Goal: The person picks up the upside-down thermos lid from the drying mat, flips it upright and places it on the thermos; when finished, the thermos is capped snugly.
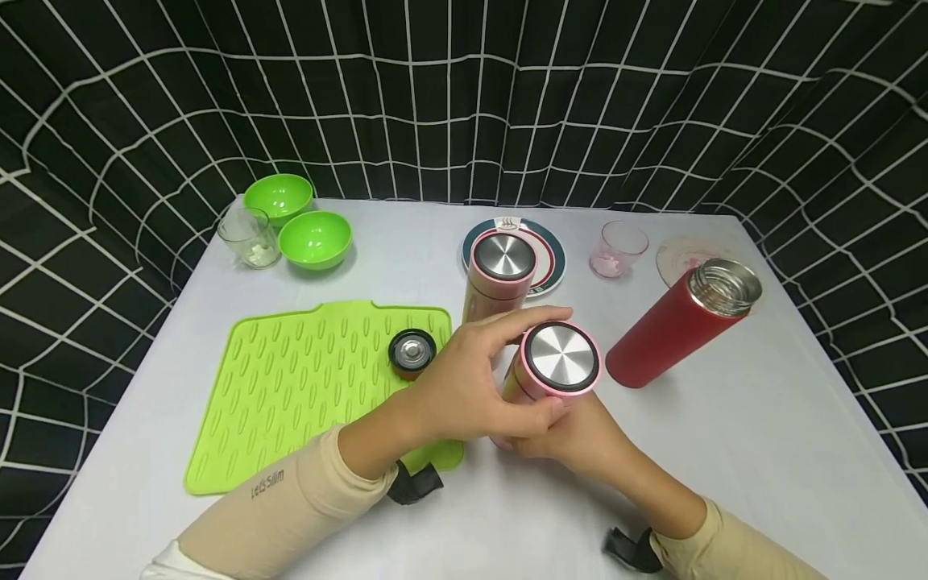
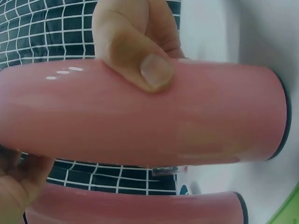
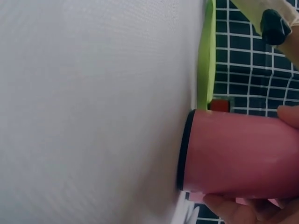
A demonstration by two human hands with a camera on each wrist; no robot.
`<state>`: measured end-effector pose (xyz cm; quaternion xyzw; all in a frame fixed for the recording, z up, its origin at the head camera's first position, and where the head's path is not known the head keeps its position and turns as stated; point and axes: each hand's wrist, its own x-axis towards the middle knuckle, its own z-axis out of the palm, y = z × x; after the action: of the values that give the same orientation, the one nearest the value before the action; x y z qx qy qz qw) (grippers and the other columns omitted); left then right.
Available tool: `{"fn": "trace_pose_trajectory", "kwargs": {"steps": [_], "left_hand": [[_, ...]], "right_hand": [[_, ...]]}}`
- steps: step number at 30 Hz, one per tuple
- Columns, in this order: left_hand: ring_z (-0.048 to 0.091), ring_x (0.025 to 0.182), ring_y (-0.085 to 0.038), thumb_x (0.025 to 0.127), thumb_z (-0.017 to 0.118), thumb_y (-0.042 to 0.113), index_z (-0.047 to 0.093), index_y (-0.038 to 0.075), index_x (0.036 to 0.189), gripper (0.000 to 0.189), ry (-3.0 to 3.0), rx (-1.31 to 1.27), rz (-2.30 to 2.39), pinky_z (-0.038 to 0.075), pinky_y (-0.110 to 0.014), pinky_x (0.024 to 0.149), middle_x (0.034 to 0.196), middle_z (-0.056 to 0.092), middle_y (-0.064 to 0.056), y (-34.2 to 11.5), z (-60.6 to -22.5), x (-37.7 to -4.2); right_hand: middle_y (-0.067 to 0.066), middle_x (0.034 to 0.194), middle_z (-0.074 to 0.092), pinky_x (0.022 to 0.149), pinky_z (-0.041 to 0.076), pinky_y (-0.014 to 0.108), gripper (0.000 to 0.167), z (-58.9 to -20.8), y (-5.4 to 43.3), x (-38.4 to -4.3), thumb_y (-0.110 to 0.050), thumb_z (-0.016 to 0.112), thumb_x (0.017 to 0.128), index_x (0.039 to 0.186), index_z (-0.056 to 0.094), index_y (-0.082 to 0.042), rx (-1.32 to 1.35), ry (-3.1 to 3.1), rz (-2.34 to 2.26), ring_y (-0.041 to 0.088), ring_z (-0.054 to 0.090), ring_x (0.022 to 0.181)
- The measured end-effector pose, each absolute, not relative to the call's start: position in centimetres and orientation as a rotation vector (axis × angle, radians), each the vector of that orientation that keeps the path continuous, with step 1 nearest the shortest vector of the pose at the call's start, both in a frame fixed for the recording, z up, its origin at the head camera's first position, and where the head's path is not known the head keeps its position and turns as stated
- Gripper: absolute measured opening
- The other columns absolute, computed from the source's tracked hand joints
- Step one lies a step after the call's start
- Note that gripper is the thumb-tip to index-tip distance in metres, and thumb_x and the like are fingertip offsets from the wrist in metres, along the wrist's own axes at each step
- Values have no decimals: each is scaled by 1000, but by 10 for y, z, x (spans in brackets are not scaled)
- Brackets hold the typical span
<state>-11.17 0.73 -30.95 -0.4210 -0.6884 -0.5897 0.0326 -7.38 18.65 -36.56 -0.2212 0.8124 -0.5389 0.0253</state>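
Both hands are on a pink thermos (image 1: 519, 388) with a silver-topped lid (image 1: 561, 357). My left hand (image 1: 467, 379) grips it near the top, thumb and fingers around the lid end. Lower down, my right hand (image 1: 576, 439) holds the body; its thumb presses on the pink side in the left wrist view. The thermos is upright, its dark-rimmed base close to the table; whether it touches I cannot tell. Just behind stands a second pink thermos (image 1: 495, 296) with a similar lid. A red thermos (image 1: 656, 334) without a lid stands to the right.
A black-and-red stopper (image 1: 412, 353) sits on the green mat (image 1: 290, 395) at left. Two green bowls (image 1: 315, 240) and a glass (image 1: 250, 238) occupy the back left. Behind the thermoses are a rimmed plate (image 1: 554, 250), another glass (image 1: 619, 250) and a pale round plate (image 1: 681, 256).
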Motion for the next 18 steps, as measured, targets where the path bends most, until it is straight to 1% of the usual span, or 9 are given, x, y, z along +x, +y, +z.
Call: {"fn": "trace_pose_trajectory", "kwargs": {"steps": [2, 5, 7, 9, 10, 12, 15, 16, 18], "left_hand": [[52, 117, -8, 70, 87, 21, 50, 8, 135, 75, -2151, -1267, -1833, 43, -27, 99, 129, 55, 3, 6, -309, -110], [56, 108, -8, 67, 90, 25, 51, 9, 128, 74, -2160, -1205, -1849, 47, -26, 93, 123, 54, 4, 6, -310, -110], [58, 104, -9, 67, 89, 21, 55, 8, 124, 67, -2136, -1214, -1895, 49, -27, 91, 120, 58, 4, 4, -311, -112], [58, 108, -11, 70, 85, 14, 57, 5, 128, 65, -2103, -1277, -1953, 49, -29, 92, 122, 60, 1, 2, -311, -115], [56, 112, -11, 70, 84, 12, 55, 4, 131, 68, -2100, -1310, -1977, 48, -30, 94, 126, 58, 0, 1, -311, -115], [51, 117, -11, 69, 86, 14, 49, 6, 134, 75, -2128, -1316, -1971, 46, -29, 97, 131, 53, 1, 1, -312, -114], [53, 111, -10, 66, 90, 21, 47, 9, 128, 76, -2144, -1229, -1917, 47, -28, 94, 126, 50, 4, 6, -314, -110], [53, 109, -10, 65, 91, 21, 48, 10, 126, 76, -2133, -1209, -1915, 47, -28, 93, 124, 50, 4, 7, -315, -110], [56, 105, -12, 66, 90, 17, 53, 8, 123, 69, -2078, -1201, -1956, 49, -29, 90, 121, 55, 3, 7, -318, -112]], "right_hand": [[-1, 92, 61, 71, 51, 31, 51, -358, 183, -72, 3, 87, 63, 102, 58, -12, -711, 2494, -1682, 18, 58, 82], [-2, 90, 61, 70, 51, 30, 49, -349, 180, -71, 6, 86, 63, 99, 59, -14, -703, 2475, -1699, 17, 58, 80], [-1, 84, 61, 67, 51, 31, 44, -347, 178, -72, 9, 84, 64, 91, 60, -16, -719, 2417, -1727, 18, 58, 75], [-1, 81, 61, 65, 51, 32, 43, -347, 178, -72, 10, 83, 65, 88, 60, -17, -741, 2389, -1745, 19, 57, 72], [-1, 82, 61, 66, 51, 32, 44, -348, 178, -72, 10, 83, 65, 91, 60, -17, -747, 2391, -1753, 19, 58, 73], [-2, 85, 62, 67, 51, 31, 47, -349, 179, -72, 10, 83, 64, 94, 60, -17, -741, 2404, -1752, 18, 58, 75], [-2, 85, 62, 66, 51, 30, 46, -351, 181, -72, 9, 84, 64, 94, 60, -17, -722, 2399, -1747, 18, 58, 75], [-2, 87, 62, 67, 52, 30, 47, -352, 181, -72, 9, 84, 64, 95, 60, -17, -709, 2402, -1745, 18, 58, 76], [1, 84, 61, 65, 51, 32, 46, -354, 182, -73, 12, 83, 64, 91, 60, -17, -730, 2358, -1762, 19, 57, 74]]}}
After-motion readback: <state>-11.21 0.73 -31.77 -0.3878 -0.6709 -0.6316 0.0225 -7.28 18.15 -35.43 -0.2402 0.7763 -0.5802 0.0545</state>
